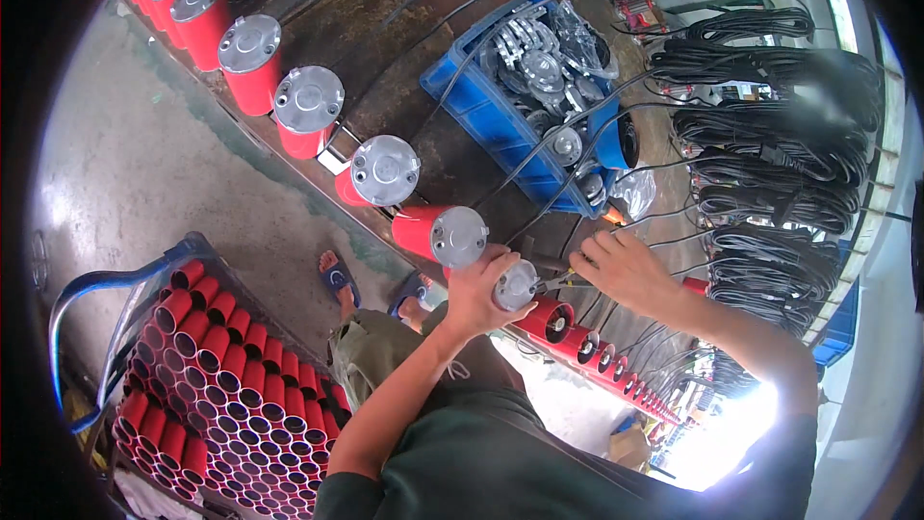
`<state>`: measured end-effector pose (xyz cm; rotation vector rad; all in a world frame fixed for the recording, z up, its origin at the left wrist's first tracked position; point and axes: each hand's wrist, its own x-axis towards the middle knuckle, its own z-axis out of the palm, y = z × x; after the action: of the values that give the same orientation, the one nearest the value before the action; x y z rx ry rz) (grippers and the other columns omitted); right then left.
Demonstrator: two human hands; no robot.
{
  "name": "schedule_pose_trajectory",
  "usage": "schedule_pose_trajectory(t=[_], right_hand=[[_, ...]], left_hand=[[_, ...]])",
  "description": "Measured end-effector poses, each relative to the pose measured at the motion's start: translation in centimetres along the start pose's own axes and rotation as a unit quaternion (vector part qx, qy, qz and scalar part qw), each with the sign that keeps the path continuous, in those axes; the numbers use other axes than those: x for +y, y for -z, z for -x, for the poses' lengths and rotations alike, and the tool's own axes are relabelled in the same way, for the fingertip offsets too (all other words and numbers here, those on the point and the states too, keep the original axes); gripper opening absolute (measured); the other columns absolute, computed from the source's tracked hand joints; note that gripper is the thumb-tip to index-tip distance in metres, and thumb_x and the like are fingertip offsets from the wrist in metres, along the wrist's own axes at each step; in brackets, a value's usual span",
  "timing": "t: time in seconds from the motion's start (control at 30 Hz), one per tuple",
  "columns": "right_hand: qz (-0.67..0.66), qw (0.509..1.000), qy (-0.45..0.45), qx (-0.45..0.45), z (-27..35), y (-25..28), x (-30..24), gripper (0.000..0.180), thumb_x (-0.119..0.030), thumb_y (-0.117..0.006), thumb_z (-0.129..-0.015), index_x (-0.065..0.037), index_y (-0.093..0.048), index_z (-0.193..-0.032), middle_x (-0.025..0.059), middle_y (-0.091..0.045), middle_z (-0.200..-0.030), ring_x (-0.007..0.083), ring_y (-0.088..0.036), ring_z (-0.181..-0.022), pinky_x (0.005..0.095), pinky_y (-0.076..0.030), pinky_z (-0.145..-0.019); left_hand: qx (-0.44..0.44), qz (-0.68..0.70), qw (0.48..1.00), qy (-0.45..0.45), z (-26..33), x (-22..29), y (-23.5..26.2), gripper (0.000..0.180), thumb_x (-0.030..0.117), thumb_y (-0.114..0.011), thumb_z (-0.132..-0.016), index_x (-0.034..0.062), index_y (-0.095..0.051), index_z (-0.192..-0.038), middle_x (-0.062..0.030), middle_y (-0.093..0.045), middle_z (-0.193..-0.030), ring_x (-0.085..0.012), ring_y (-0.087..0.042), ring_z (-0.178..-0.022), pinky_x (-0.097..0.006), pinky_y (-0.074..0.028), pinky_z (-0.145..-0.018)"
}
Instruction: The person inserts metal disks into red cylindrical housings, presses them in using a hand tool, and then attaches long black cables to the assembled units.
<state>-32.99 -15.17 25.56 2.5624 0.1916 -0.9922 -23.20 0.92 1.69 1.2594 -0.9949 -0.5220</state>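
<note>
At the bench (337, 29) edge, among red tubes (252, 89): one cap (516, 286), being pinched between thumb and fingers by the left hand (474, 291); pliers (556, 282), being held just beside it by the curled right hand (618, 266).

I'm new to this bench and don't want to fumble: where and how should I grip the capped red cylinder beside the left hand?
Probably around the red cylinder, on its bare side wall, coming from the picture's left. That curved wall is exposed there, while the left hand crowds the lower right of its silver cap.
</note>
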Motion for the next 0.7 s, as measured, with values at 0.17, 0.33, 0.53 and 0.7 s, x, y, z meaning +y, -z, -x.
schedule_pose_trajectory(t=[0.17, 0.33, 0.53, 0.7], right_hand=[[-0.002, 0.999, 0.03, -0.026, -0.6, 0.5, 0.9, 0.043, -0.019, -0.072, -0.083, -0.014, -0.062, -0.125, -0.0003, -0.056, -0.106, 0.0175, -0.055, -0.105, 0.0322, -0.042, -0.085], [0.009, 0.997, 0.045, -0.064, -1.1, 0.6, 0.9, 0.047, -0.018, -0.072, -0.083, -0.015, -0.061, -0.128, -0.0004, -0.058, -0.109, 0.0175, -0.057, -0.108, 0.0309, -0.045, -0.084], [0.053, 0.997, 0.061, 0.014, -1.0, 0.2, 0.6, 0.036, -0.023, -0.068, -0.088, -0.014, -0.063, -0.122, -0.0019, -0.055, -0.101, 0.0161, -0.057, -0.096, 0.0305, -0.044, -0.078], [0.09, 0.99, 0.094, 0.056, -1.7, 0.0, 1.1, 0.032, -0.025, -0.066, -0.088, -0.015, -0.063, -0.118, -0.0029, -0.053, -0.096, 0.0139, -0.055, -0.093, 0.0299, -0.041, -0.074]], left_hand=[[-0.004, -0.01, 1.0, 0.006, 0.2, 0.0, 0.0, 0.078, 0.029, -0.1, -0.057, 0.0101, -0.065, -0.125, -0.013, -0.07, -0.119, -0.0333, -0.071, -0.104, -0.045, -0.058, -0.086], [-0.005, -0.007, 1.0, 0.009, 0.5, -0.2, 0.0, 0.079, 0.03, -0.1, -0.058, 0.0105, -0.065, -0.126, -0.0126, -0.069, -0.119, -0.0329, -0.071, -0.103, -0.044, -0.059, -0.085], [-0.001, -0.009, 1.0, 0.001, 0.4, -0.3, 0.2, 0.079, 0.03, -0.1, -0.058, 0.0107, -0.065, -0.127, -0.0123, -0.069, -0.118, -0.0329, -0.071, -0.103, -0.044, -0.059, -0.084], [-0.007, -0.007, 1.0, 0.008, 0.5, -0.4, 0.2, 0.078, 0.03, -0.099, -0.059, 0.011, -0.066, -0.126, -0.012, -0.068, -0.119, -0.0331, -0.071, -0.103, -0.043, -0.059, -0.083]])
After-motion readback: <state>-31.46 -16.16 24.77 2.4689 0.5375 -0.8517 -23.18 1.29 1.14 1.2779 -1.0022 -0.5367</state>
